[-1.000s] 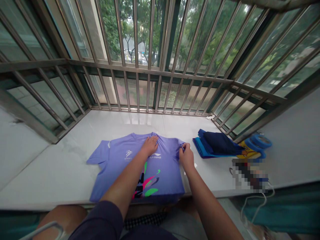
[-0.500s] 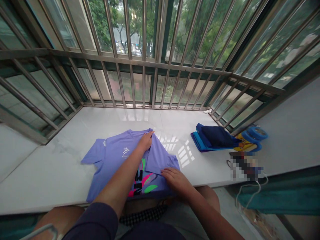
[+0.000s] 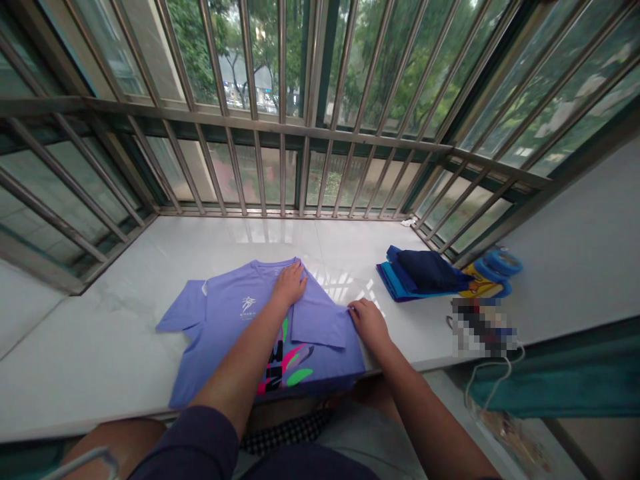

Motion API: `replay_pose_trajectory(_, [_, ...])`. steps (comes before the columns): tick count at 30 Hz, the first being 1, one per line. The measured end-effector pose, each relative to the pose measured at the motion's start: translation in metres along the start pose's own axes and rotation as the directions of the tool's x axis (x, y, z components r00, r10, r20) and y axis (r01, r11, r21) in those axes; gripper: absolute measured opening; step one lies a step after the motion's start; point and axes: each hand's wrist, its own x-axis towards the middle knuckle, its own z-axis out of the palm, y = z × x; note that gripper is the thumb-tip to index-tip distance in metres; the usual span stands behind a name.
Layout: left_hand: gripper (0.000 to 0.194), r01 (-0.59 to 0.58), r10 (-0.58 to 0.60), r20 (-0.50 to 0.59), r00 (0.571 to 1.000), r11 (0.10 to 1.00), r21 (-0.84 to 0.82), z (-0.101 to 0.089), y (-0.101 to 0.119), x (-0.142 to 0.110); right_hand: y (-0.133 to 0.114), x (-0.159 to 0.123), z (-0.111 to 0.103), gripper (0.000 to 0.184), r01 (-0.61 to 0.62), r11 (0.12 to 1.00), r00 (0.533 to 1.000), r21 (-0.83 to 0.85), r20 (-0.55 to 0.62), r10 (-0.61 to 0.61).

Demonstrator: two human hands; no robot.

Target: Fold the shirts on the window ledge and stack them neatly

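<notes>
One lavender T-shirt (image 3: 220, 317) lies on the white windowsill (image 3: 110, 363), its right-hand side folded inward. The left hand (image 3: 290, 283) rests flat near the collar, fingers extended; the right hand (image 3: 370, 325) touches the folded edge with curled fingers, whether pinching I cannot tell. Beside folded blue clothes (image 3: 425, 271) sits a blue-and-yellow container (image 3: 501, 262), contents hidden.

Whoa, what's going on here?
Someone has a purple shirt lying on a white ledge by a barred window. The left hand rests near its collar, and the right hand is at the edge of the side folded over the front. Folded blue clothes sit off to the right.
</notes>
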Motion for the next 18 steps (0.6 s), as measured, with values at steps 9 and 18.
replay_pose_trajectory(9, [0.058,0.008,-0.008,-0.005,1.0,0.999,0.041,0.003,0.001,0.0,-0.014,-0.037,0.006,0.036,0.129,0.991,0.977,0.034,-0.175,-0.121])
replay_pose_trajectory(18, [0.059,0.014,-0.015,0.005,1.0,0.999,0.052,0.002,0.002,-0.001,-0.052,-0.059,0.004,0.031,-0.061,0.997,0.995,-0.04,0.081,0.064])
